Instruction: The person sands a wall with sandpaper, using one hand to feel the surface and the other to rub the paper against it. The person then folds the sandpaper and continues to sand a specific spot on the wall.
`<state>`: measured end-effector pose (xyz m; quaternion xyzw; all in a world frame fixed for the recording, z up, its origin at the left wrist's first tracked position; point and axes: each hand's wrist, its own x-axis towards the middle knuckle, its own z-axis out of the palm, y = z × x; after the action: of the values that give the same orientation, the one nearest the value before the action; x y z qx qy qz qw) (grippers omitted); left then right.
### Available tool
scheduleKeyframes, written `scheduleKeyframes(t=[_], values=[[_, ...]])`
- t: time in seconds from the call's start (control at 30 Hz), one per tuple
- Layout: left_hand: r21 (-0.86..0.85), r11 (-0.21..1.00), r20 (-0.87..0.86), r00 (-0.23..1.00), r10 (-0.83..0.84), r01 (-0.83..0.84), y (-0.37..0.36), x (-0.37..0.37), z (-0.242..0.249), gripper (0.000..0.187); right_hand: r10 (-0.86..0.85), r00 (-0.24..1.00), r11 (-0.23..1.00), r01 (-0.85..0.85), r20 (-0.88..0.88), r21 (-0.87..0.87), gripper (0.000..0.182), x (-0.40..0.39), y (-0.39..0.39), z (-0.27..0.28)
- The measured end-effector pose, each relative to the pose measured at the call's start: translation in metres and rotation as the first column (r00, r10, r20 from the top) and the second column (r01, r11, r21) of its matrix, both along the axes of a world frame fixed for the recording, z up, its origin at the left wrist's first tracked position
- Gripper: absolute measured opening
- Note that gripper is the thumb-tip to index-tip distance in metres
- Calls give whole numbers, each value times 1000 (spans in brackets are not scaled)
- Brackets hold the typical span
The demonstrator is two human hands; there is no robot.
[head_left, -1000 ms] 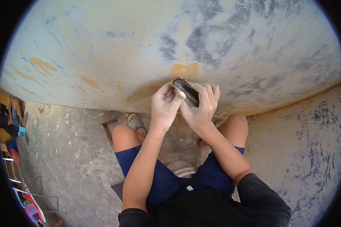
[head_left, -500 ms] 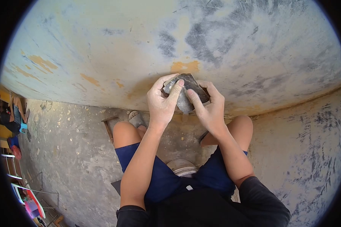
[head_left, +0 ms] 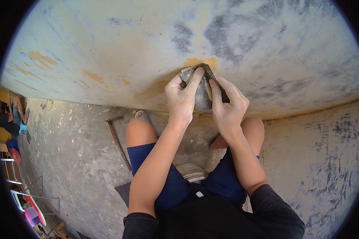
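A hammer (head_left: 121, 145) lies on the floor (head_left: 83, 159) between 8 and 9 o'clock, a blue stool (head_left: 22, 128) at 9, a red-edged board (head_left: 36, 210) at 8.

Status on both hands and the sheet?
Left hand and right hand both gripping creased grey sheet, thumbs on its face. Sheet held in front of stained wall. Nothing visibly blocking hands.

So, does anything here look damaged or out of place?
The wall looks patchy, with orange spots and dark smudges breaking its surface. The grey sheet held in the left hand and right hand is creased and grimy. A long-handled tool lies loose on the floor beside the left knee.
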<state>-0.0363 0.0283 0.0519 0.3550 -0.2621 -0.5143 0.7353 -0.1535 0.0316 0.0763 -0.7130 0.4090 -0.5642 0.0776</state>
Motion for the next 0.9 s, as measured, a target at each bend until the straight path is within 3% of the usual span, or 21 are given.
scheduleKeyframes(t=[0.17, 0.37, 0.43, 0.47, 0.53, 0.73, 0.9], values=[[20, 1000, -75, 997, 6, -4, 1, 0, 5, 21, -34, 999, 998, 34, -2, 57, 20, 4, 0, 5], [10, 992, 102, 987, 125, -127, 4, 8, 5, 19, 1, 994, 958, -31, 107, 285, 14, 6, 2, 5], [5, 992, 191, 974, 125, -128, 7, 9, 0, 18, -24, 978, 843, -93, 209, 529, 18, 2, 2, 4], [6, 992, 191, 974, 124, -128, 9, 11, -2, 18, -25, 977, 843, -92, 209, 530, 18, 4, 0, 4], [43, 998, 189, 981, 37, -46, 14, 16, -1, 17, 4, 928, 875, -184, 372, 448, 23, 9, -5, 5], [7, 995, 248, 964, 98, -103, 22, 25, 11, 17, 74, 930, 763, -286, 361, 580, 29, 6, -10, 7], [36, 992, 359, 928, 101, -122, 24, 29, 7, 18, 42, 932, 783, -254, 359, 568, 30, 12, -10, 8]])
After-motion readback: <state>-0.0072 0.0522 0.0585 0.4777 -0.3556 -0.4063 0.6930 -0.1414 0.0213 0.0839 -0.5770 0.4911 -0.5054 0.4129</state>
